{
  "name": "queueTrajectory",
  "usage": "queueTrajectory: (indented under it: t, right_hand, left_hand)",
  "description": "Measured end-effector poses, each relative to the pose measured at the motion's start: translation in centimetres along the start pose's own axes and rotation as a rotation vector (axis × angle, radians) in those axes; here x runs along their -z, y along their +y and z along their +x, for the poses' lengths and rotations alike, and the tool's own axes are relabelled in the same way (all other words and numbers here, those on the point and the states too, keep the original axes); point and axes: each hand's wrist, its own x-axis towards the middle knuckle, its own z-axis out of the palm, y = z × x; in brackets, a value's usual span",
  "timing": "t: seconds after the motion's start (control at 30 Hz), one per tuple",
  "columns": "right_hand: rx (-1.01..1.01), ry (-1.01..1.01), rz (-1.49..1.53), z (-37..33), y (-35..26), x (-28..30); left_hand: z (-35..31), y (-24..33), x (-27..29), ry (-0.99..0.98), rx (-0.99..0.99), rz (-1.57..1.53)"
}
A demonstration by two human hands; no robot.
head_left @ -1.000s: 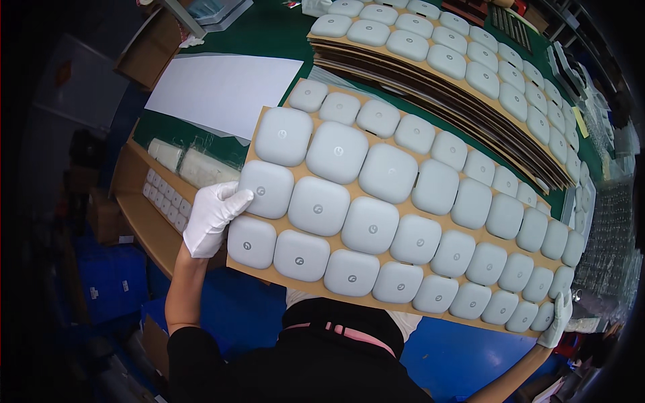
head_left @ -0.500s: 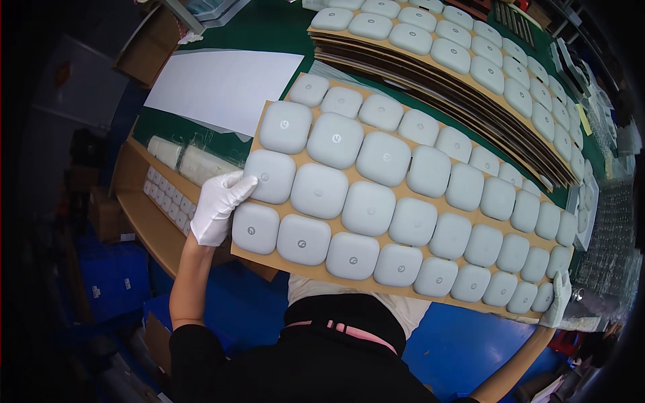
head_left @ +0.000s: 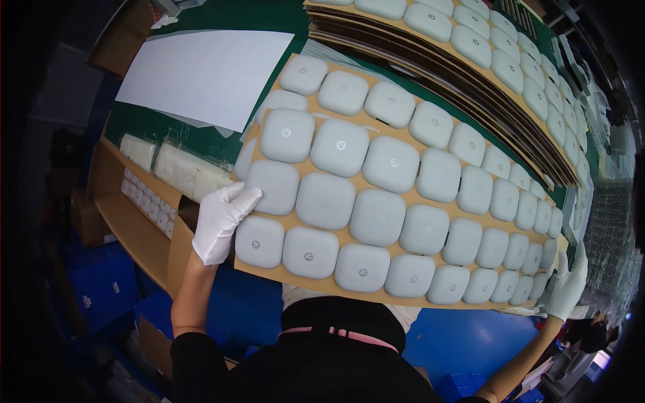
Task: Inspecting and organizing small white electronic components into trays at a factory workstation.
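In both hands I have a tan cardboard sheet [head_left: 396, 270] carrying rows of pale grey rounded-square cases [head_left: 338, 148], several with a small round mark. My left hand [head_left: 218, 221], in a white glove, is closed on the sheet's left edge, the thumb over the top beside a case. At the far right end my right hand [head_left: 568, 290], also gloved, holds the sheet's edge, its fingertips partly hidden. Just beyond and underneath lies another sheet of similar cases [head_left: 344, 93], largely covered by the held one.
A tall stack of loaded sheets [head_left: 430, 50] stands at the back right of the green table [head_left: 222, 15]. White paper [head_left: 208, 74] lies at the back left. Nearer are clear-wrapped packets [head_left: 188, 171] and an open carton [head_left: 127, 221] with small cases inside. Clear plastic trays [head_left: 608, 248] are on the right.
The held sheet has shifted toward me relative to the sheet beneath, uncovering more of that sheet's cases. My right hand sits farther out at the right edge, and the view has shifted slightly.
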Motion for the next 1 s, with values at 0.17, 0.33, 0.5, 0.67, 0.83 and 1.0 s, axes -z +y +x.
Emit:
queueTrajectory:
  t: [0.17, 0.33, 0.5, 0.67, 0.83, 1.0]
  right_hand:
    - [1.104, -0.028, -0.007, -4.0, -17.2, -3.4]
    - [1.501, -0.203, -0.023, -4.6, -25.9, -7.5]
    - [1.478, -0.308, -0.015, -4.3, -27.7, -8.1]
    - [1.326, -0.148, 0.233, -2.7, -26.4, -9.6]
    - [1.334, -0.086, 0.265, -2.9, -26.3, -9.1]
    - [1.304, -0.068, 0.23, -3.5, -26.5, -9.7]
  left_hand:
    - [0.1, -0.6, 0.2, 0.023, 0.042, -0.003]
    - [0.0, -0.5, -0.2, 0.041, 0.039, 0.021]
    - [0.1, -0.8, 0.1, 0.044, 0.012, 0.039]
    - [0.1, -1.0, 0.1, 0.031, 0.013, 0.028]
    - [0.1, -1.4, 0.3, 0.032, 0.021, 0.001]
    - [0.0, -1.4, 0.3, 0.043, 0.025, -0.01]
